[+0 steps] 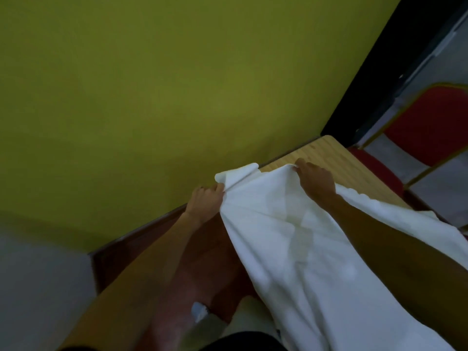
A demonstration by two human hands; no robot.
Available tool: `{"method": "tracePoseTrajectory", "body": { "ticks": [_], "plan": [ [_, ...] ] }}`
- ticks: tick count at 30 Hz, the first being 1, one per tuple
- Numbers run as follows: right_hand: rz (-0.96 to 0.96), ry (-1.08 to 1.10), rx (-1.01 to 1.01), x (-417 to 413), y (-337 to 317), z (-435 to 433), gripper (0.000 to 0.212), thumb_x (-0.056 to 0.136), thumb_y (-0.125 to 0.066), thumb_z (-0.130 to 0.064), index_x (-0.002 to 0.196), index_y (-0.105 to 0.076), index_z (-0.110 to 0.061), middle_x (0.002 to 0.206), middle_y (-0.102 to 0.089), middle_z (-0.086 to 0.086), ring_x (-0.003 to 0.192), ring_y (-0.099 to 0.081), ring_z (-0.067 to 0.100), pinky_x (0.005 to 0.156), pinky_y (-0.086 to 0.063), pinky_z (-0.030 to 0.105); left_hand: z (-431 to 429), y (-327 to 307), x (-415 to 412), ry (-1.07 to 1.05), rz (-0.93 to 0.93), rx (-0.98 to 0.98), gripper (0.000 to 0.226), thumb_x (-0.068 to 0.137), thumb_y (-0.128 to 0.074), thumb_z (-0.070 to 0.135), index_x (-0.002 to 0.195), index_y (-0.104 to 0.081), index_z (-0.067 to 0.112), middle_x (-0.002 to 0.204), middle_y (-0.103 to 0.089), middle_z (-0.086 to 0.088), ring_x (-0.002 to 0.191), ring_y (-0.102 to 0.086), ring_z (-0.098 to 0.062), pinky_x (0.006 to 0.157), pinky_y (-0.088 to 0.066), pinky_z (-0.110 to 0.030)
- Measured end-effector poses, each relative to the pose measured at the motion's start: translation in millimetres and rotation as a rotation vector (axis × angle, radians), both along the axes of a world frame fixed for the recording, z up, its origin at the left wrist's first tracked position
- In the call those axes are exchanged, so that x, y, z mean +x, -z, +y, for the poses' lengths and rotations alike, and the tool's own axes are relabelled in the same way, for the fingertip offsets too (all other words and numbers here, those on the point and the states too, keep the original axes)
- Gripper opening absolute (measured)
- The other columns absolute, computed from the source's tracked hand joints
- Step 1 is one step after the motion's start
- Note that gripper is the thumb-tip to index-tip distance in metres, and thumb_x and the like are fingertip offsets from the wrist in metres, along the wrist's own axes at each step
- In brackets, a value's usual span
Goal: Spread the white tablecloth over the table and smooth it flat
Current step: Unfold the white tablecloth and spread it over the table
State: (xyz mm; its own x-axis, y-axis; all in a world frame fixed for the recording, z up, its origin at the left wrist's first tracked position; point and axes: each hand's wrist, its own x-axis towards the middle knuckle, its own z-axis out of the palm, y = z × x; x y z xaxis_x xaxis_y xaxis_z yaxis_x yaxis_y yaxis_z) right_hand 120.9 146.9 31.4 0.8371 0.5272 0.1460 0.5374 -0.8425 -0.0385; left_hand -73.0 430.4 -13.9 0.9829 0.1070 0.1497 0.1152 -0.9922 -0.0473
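A white tablecloth (pixel 298 244) lies bunched and creased over the near part of a light wooden table (pixel 319 154), hanging down toward me on the left. My left hand (pixel 206 202) pinches the cloth's far left edge, where a corner flap (pixel 238 174) folds back against the wall. My right hand (pixel 315 179) grips the cloth's far edge further right, over the tabletop. Bare wood shows beyond both hands up to the table's far corner.
A yellow-green wall (pixel 164 97) runs along the table's far side. A red chair with a gold frame (pixel 428 133) stands past the table's right end. A dark reddish floor (pixel 202 262) shows below the hanging cloth at left.
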Motion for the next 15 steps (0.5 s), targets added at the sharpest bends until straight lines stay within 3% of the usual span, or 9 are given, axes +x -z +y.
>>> {"method": "tracePoseTrajectory", "body": {
  "ticks": [8,12,15],
  "plan": [
    [-0.008,-0.034,0.002,41,3,66,0.027,0.106,-0.043,-0.035,0.122,-0.057,-0.019,0.097,-0.071,0.015,0.077,-0.068,0.041,0.064,-0.05,0.042,63,11,39,0.014,0.04,-0.036,0.022,0.082,-0.073,0.024,0.094,-0.061,0.01,0.063,-0.066,-0.007,0.045,-0.061,-0.03,0.063,-0.055,-0.041],
    [0.001,-0.067,0.018,71,16,105,0.028,0.105,-0.044,-0.038,0.115,-0.059,-0.016,0.093,-0.071,0.013,0.074,-0.069,0.043,0.061,-0.053,0.044,98,26,59,-0.019,0.096,-0.029,0.028,0.078,-0.071,0.026,0.099,-0.063,0.009,0.063,-0.067,-0.008,0.047,-0.062,-0.031,0.06,-0.055,-0.042],
    [0.022,-0.096,0.018,98,22,140,0.027,0.105,-0.042,-0.039,0.112,-0.055,-0.017,0.092,-0.073,0.013,0.073,-0.07,0.044,0.062,-0.055,0.046,125,25,77,-0.067,0.076,-0.049,0.028,0.072,-0.079,0.022,0.091,-0.064,0.007,0.056,-0.063,-0.008,0.041,-0.059,-0.029,0.054,-0.054,-0.041]
  ]
}}
